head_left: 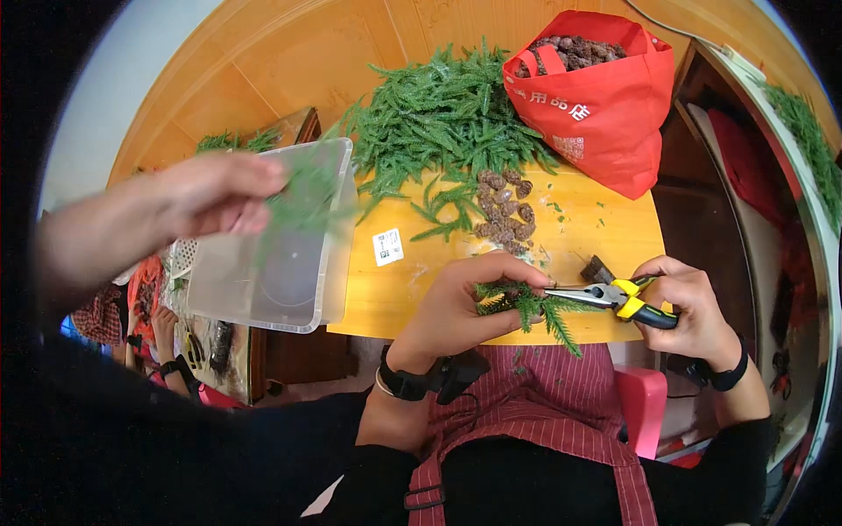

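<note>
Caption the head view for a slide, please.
The wearer's left hand holds a green sprig, the right hand yellow-black pliers, at a yellow table with brown cones and a red bag.

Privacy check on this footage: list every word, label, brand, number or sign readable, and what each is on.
Red bag: row of large white characters, partly legible; wording withheld.
Red bag, below that: white square code, too small to read.
White label on the yellow table: dark code and small print, too small to read.
Pliers: no lettering I can make out.
</note>
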Demonstrator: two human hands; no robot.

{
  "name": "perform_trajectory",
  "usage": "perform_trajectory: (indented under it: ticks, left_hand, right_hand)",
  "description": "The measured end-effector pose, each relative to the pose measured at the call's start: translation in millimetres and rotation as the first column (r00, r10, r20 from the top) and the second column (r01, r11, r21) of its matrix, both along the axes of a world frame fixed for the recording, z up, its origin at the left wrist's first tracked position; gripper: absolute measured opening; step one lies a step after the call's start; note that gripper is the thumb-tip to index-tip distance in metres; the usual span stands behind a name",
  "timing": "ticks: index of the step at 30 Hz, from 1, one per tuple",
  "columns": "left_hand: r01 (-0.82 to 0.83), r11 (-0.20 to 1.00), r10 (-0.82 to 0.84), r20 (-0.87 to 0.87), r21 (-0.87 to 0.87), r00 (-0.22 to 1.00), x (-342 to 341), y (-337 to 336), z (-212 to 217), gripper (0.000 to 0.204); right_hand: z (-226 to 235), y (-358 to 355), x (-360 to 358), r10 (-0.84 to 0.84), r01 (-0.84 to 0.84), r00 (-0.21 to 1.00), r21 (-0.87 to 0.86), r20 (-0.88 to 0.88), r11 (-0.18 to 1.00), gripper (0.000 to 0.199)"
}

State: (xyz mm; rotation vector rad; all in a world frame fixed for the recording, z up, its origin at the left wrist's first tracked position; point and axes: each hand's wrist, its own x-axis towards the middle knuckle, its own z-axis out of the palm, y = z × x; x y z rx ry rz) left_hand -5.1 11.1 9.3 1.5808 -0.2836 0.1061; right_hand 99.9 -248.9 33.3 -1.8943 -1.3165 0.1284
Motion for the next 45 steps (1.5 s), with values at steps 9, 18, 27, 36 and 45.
perform_trajectory:
  ticks: [9,18,27,36,45]
  left_hand:
    - [0.032,0.999,-0.033,0.064,0.028,0.997,10.3,-2.3,-4.6,0.034]
    - [0.047,0.998,-0.05,0.058,0.049,0.997,13.1,-8.6,-3.1,0.036]
    - [0.165,0.979,-0.189,0.229,0.122,0.955,19.0,-13.7,1.3,0.018]
    - [0.161,0.987,-0.157,0.12,-0.024,0.98,12.1,-14.3,-8.0,0.014]
    - [-0.019,0.985,-0.008,0.157,0.172,0.988,6.8,-17.8,3.1,0.025]
  right_hand:
    - [2.4,-8.9,6.1,0.058,-0.063,0.996,-0.075,-0.068,0.995,0.02]
    - [17.6,-17.4,22.0,0.018,-0.395,0.573,-0.257,-0.82,0.882,0.006]
    - [-0.6,-18.5,35.8,-0.063,-0.561,0.022,-0.065,-0.998,0.825,0.013]
    - [-11.9,-24.4,25.3,0.039,-0.572,-0.201,0.15,-0.979,0.806,0.034]
    - [19.0,-28.6,19.5,0.013,-0.628,0.291,-0.18,-0.957,0.757,0.022]
